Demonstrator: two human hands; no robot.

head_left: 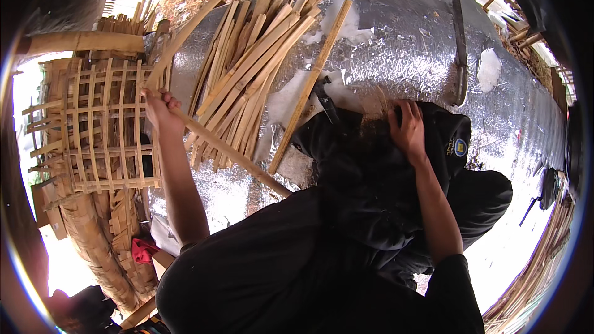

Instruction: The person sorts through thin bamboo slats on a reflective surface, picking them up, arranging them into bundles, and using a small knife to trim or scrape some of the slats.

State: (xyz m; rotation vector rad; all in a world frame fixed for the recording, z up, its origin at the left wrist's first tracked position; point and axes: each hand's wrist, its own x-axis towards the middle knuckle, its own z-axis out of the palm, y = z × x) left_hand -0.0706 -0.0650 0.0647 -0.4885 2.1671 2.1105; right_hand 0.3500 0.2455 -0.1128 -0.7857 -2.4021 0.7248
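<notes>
Bamboo strip (pixel 229 151) within curled left fingers (pixel 153 99)

Obscured items, head view.
Bamboo strip (pixel 238 156) in left hand (pixel 164 111): lower end out of sight at dark-clothed leg (pixel 247 241). Emblem (pixel 460 147), blue and yellow: lettering too small to read. Stacked canes (pixel 537 278): cut off, lower right edge. Dark object (pixel 80 310), lower left: kind unclear.

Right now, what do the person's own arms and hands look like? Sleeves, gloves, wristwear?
Left hand and right hand: both ungloved, no watch or band visible on either wrist. Forearms bare. A black sleeve ends near the right elbow; a left sleeve can't be made out.
</notes>
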